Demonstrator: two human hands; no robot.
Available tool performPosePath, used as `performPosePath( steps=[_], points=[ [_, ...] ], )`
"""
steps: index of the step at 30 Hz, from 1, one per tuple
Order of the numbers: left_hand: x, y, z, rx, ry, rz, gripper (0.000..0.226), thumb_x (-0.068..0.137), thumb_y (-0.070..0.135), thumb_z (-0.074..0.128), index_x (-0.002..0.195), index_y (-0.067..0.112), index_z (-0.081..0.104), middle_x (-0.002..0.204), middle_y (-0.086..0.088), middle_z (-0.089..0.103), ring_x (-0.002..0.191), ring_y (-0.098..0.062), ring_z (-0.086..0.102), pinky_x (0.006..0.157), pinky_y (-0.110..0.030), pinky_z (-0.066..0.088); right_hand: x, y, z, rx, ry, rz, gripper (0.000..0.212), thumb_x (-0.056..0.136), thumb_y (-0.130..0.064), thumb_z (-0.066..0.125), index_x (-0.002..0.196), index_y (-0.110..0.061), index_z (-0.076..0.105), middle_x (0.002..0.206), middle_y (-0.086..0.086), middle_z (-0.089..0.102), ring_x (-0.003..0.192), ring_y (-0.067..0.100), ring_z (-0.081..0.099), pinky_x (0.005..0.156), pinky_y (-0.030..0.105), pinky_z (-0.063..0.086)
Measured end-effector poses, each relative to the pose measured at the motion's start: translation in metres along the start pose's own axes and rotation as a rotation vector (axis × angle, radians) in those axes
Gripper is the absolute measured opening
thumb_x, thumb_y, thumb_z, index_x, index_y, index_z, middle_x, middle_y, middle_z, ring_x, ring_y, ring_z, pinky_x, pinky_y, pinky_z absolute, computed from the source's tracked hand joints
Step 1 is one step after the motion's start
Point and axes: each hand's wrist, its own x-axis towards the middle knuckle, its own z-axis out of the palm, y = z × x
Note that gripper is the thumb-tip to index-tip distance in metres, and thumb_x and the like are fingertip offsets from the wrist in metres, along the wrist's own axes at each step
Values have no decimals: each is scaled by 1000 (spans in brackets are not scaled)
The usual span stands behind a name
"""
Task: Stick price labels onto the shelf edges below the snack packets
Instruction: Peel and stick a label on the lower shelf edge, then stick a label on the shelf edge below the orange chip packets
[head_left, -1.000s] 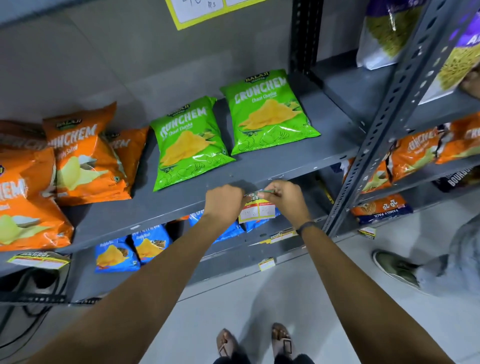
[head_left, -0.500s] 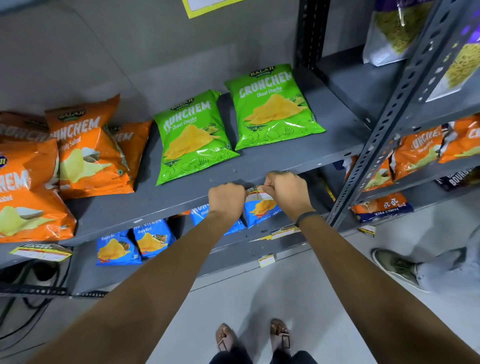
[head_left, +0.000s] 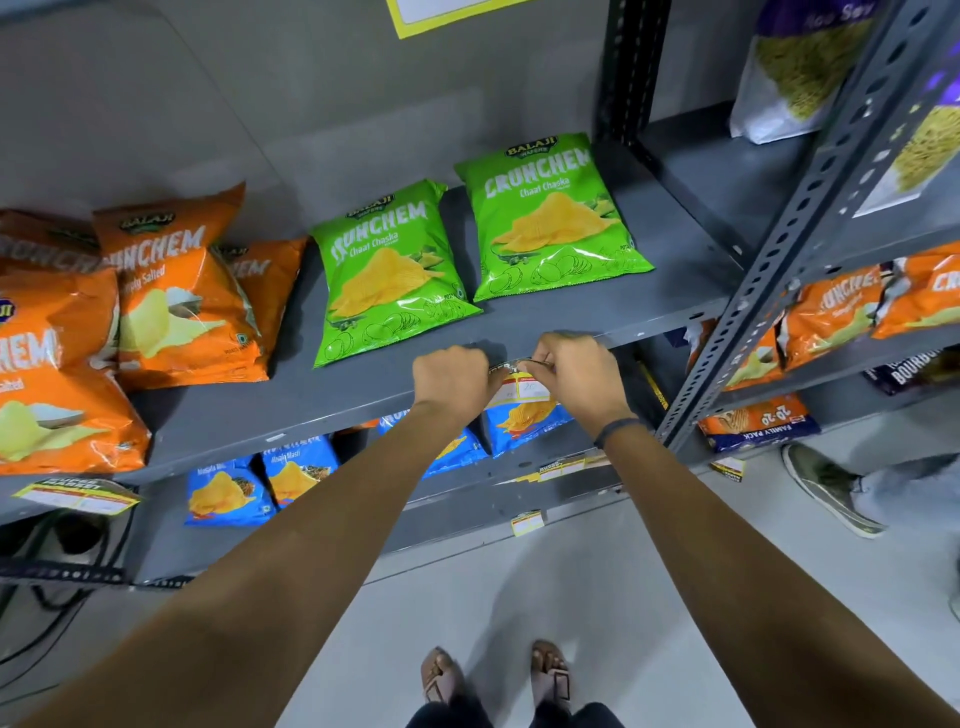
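Two green Crunchem packets (head_left: 550, 218) (head_left: 387, 273) lie flat on the grey shelf (head_left: 332, 400). At its front edge below them, my left hand (head_left: 453, 375) and my right hand (head_left: 574, 369) pinch the two ends of a yellow-and-white price label (head_left: 522, 387). The label hangs down over the shelf edge between my fists, partly hidden by my fingers. Orange Crunchem packets (head_left: 171, 306) are piled at the left of the same shelf.
Blue packets (head_left: 260, 480) lie on the lower shelf, whose edge carries stuck labels (head_left: 563, 469) (head_left: 527, 522). Another label (head_left: 78, 496) hangs at the left. A perforated grey upright (head_left: 779, 249) stands to the right. Another person's shoe (head_left: 831, 488) is on the floor at right.
The label was pressed up and almost hidden half a second ago; it now hangs visible between my hands again. Both hands stay at the shelf edge, shifted slightly right.
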Motion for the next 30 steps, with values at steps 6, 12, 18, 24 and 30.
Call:
performPosePath(
  steps=[6,12,18,24,30],
  points=[
    [-3,6,0,-28,-23,-66,45,89,52,50,77,13,67,81,-8,71,77,-29,68,57,-25,32,-11,-6,6,-50,136,34,24,79,-40,66,82,-18,59,87,6,68,88,31,60,79,38,40],
    [-33,-28,5,-193,0,-113,48,90,54,47,78,13,68,82,-11,72,79,-33,68,59,-28,41,-41,-44,31,52,372,253,23,81,-36,63,96,-20,57,100,7,62,100,31,52,80,43,39],
    [-120,-151,22,-414,172,-283,23,90,31,56,78,12,63,81,-15,69,85,-34,61,59,-36,48,-71,-139,103,481,316,275,18,84,-24,65,88,-8,59,85,16,62,85,34,56,78,48,49],
    [-207,-313,31,-282,354,-437,8,81,11,65,87,7,64,86,-20,64,83,-39,56,66,-44,46,-93,-276,209,790,-58,283,10,84,-9,65,86,0,66,84,23,70,76,20,59,68,17,44],
    [-231,-418,40,-192,254,-427,28,89,30,58,109,10,59,102,-15,63,97,-36,54,73,-42,44,-93,-385,275,994,-369,405,32,92,-17,55,119,0,54,118,14,57,118,28,53,99,37,43]
  ],
)
